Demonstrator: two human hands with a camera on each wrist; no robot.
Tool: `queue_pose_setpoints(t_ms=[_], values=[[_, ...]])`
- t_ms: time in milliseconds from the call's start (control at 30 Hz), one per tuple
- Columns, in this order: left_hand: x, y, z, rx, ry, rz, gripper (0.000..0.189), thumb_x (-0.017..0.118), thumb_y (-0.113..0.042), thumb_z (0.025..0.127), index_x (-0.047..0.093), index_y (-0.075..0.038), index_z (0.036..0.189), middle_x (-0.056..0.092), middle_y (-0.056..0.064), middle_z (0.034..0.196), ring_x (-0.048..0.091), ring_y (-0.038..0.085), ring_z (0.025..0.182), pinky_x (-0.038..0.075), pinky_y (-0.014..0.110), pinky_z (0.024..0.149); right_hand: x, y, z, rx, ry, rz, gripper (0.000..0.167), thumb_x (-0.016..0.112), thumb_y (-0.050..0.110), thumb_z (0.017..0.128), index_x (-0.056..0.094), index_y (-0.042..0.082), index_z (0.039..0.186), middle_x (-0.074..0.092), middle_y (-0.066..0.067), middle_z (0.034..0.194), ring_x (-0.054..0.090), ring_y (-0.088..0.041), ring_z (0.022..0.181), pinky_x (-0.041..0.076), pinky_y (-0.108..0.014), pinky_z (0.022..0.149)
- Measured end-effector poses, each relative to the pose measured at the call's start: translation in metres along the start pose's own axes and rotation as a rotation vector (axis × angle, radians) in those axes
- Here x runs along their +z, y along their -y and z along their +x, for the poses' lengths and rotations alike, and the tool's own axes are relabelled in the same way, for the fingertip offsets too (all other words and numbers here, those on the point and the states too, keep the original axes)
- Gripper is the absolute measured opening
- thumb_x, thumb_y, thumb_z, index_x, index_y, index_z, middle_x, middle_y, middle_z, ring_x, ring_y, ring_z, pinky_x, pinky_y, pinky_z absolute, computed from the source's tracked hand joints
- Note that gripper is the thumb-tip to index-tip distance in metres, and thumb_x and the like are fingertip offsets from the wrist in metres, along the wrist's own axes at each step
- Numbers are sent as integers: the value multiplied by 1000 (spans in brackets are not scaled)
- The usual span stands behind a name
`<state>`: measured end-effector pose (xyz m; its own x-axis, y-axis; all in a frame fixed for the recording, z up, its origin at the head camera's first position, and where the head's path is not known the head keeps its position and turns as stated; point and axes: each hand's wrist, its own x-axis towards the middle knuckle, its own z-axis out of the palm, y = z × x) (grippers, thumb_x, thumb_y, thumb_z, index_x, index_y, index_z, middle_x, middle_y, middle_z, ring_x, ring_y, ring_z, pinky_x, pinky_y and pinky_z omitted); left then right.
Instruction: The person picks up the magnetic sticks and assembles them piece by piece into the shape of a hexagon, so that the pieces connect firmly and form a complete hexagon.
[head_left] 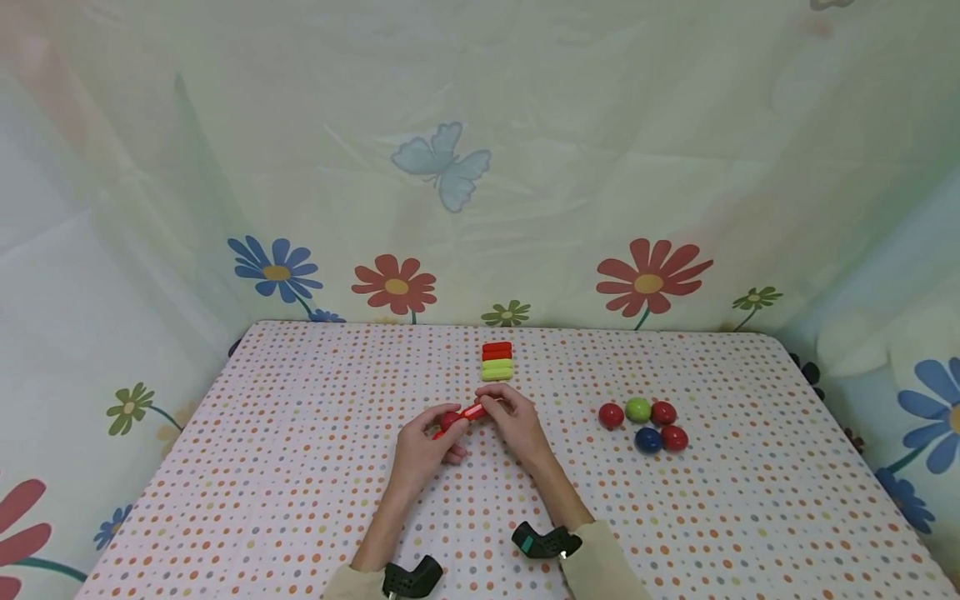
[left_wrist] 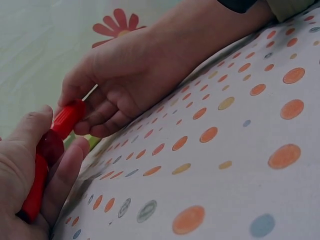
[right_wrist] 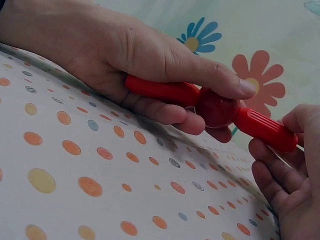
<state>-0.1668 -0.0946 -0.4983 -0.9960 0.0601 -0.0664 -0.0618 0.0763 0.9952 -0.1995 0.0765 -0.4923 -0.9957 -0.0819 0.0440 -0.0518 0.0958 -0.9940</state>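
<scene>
Near the middle of the table, my left hand [head_left: 426, 448] holds a glossy red ball [right_wrist: 217, 108] between thumb and fingers, with a red stick [right_wrist: 162, 91] lying along its palm against one side of the ball. My right hand [head_left: 517, 423] pinches the outer end of a second red stick [right_wrist: 266, 129], whose inner end meets the ball's opposite side. Stick, ball and stick form nearly a straight line, held above the tabletop. From the left wrist, the ball [left_wrist: 50, 147] is partly covered by the left thumb.
Beyond the hands lie two red sticks [head_left: 497, 351] and two yellow-green sticks [head_left: 497, 370], side by side. To the right sit three red balls [head_left: 611, 416], a green ball [head_left: 638, 410] and a blue ball [head_left: 648, 441]. A dotted cloth covers the table [head_left: 300, 467]; a flowered curtain [head_left: 540, 167] hangs behind.
</scene>
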Motion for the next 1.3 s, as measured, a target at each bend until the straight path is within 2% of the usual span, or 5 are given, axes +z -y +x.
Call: queue_pose_setpoints(t_ms=[367, 800, 967, 1133, 1300], values=[[3, 0, -1, 43, -22, 24, 42, 70, -34, 89, 62, -17, 126, 68, 17, 75, 65, 13, 54, 56, 27, 54, -1, -1, 1, 22, -62, 19, 31, 51, 31, 101, 66, 7, 114, 68, -12, 108, 64, -14, 81, 54, -26, 74], [4, -1, -2, 158, -196, 150, 30, 50, -14, 98, 64, -21, 123, 66, 13, 89, 60, 14, 63, 50, 21, 55, -3, -1, 6, 119, -98, 164, 30, 46, 24, 103, 63, 2, 112, 65, -11, 101, 68, -14, 81, 55, -25, 75], [5, -2, -4, 242, -244, 312, 36, 45, -9, 96, 64, -22, 124, 67, 6, 107, 57, 11, 64, 49, 21, 60, -2, -1, 6, 121, -105, 153, 31, 45, 25, 103, 62, 1, 112, 66, -10, 99, 68, -13, 80, 55, -25, 74], [7, -3, -4, 322, -235, 483, 39, 45, -8, 95, 65, -22, 125, 67, 0, 103, 51, 8, 73, 43, 22, 68, -2, -2, 6, 123, -102, 142, 32, 47, 27, 103, 63, 1, 110, 66, -9, 97, 68, -13, 78, 55, -25, 74], [5, 0, -3, 322, -211, 507, 32, 45, -20, 101, 63, -24, 128, 65, -2, 98, 49, 7, 73, 42, 21, 66, 0, -2, 6, 108, -106, 136, 32, 48, 27, 102, 64, 0, 108, 67, -10, 96, 67, -12, 77, 55, -25, 74]])
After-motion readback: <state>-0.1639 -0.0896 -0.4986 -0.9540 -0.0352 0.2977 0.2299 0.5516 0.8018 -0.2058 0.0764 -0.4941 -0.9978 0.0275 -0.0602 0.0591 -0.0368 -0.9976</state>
